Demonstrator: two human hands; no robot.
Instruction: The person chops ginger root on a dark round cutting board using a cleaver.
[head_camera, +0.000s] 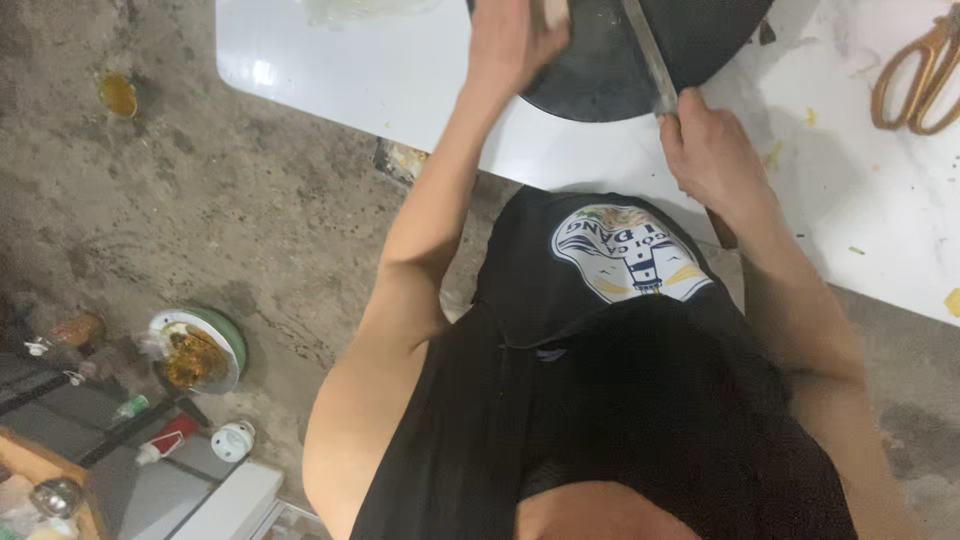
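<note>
Black apron (640, 400), round white-blue badge on its bib. Above it, right hand (712, 150) fisted around knife (650, 55) over round dark board (610, 70); left hand (510, 40) curled on the board's rim, contents unclear. Scissors (915, 85) right of board.

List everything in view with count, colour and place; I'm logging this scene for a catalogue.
table: one, white, top of view
round board: one, dark, on the table's near edge
knife: one, steel blade, lying across the board
scissors: one pair, orange handles, table's right end
plate of food: one, green-rimmed, on the floor at left
small bottles: a few, red and green, lower left floor
floor: grey concrete
left hand: on the board
right hand: gripping the knife handle
</note>
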